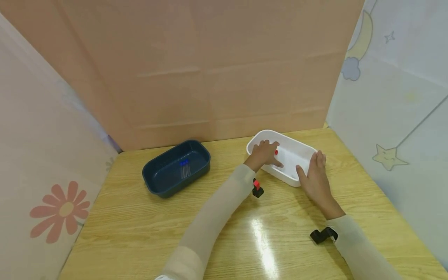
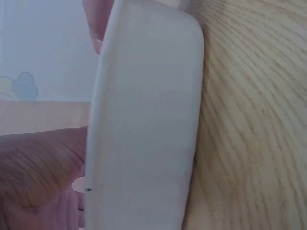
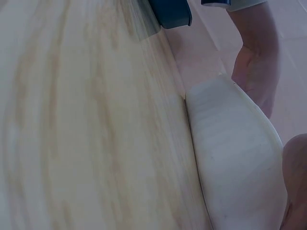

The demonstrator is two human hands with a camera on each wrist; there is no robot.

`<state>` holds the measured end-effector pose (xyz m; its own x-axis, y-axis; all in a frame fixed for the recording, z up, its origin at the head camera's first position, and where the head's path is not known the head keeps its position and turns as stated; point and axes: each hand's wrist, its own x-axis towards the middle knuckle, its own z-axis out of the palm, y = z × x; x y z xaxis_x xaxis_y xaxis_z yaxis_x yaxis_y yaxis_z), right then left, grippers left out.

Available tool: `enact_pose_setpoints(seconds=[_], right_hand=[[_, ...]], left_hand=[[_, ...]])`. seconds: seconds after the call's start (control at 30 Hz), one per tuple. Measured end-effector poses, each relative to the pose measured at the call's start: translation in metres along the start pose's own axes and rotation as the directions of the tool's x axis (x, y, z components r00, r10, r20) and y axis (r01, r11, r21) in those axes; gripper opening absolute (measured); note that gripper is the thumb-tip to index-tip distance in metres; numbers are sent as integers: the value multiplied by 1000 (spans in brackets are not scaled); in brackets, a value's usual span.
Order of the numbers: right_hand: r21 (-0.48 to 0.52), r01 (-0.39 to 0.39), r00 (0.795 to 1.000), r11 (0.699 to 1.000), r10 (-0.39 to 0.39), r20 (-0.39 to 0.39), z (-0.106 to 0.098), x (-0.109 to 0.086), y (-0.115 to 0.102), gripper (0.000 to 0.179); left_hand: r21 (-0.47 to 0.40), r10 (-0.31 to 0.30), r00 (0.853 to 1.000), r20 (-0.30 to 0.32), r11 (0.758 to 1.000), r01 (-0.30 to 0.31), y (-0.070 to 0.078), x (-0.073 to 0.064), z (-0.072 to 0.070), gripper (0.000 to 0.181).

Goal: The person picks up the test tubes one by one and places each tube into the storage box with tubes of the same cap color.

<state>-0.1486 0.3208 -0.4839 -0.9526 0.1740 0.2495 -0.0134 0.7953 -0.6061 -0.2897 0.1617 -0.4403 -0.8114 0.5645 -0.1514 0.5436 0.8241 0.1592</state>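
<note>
In the head view, my left hand [image 1: 265,153] reaches over the near rim into the white tray [image 1: 280,177], thumb and fingers spread apart. Beside its fingers a small red piece [image 1: 276,152] shows; what it belongs to is hidden. My right hand [image 1: 316,182] holds the tray's right end, thumb over the near rim and fingers along the outer side. The tray's outer wall [image 2: 148,115] fills the left wrist view, with part of the left hand [image 2: 43,177] above its rim. From the right wrist, the right thumb [image 3: 295,167] shows at the rim.
A dark blue tray [image 1: 159,190] stands to the left, holding several thin clear sticks with blue tops [image 1: 184,169]. Behind both trays rises a brown cloth wall [image 1: 210,77]; pale printed panels stand at the left and right. Both wrists wear small black mounts [image 1: 320,235].
</note>
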Motion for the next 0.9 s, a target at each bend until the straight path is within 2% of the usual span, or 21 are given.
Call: enact_pose_setpoints(seconds=[0.13, 0.27, 0.47, 0.6, 0.9], right_hand=[[2, -4, 1000, 1000, 4, 2, 0, 1, 2, 84], [5, -11, 1000, 1000, 11, 12, 1, 1, 4, 84], [2, -14, 1000, 1000, 14, 14, -2, 4, 5, 84], [11, -19, 1000, 1000, 19, 13, -3, 4, 5, 84], [14, -21, 1000, 1000, 21, 7, -6, 8, 9, 83]], left_hand=[[11, 35, 999, -41, 999, -35, -1, -7, -12, 92], [10, 101, 992, -81, 995, -101, -5, -22, -24, 92], [9, 199, 966, -166, 980, -200, -11, -51, -37, 92], [8, 235, 952, -193, 971, -238, -16, -66, -38, 91], [-57, 245, 940, -239, 962, -265, -26, -88, -32, 84]])
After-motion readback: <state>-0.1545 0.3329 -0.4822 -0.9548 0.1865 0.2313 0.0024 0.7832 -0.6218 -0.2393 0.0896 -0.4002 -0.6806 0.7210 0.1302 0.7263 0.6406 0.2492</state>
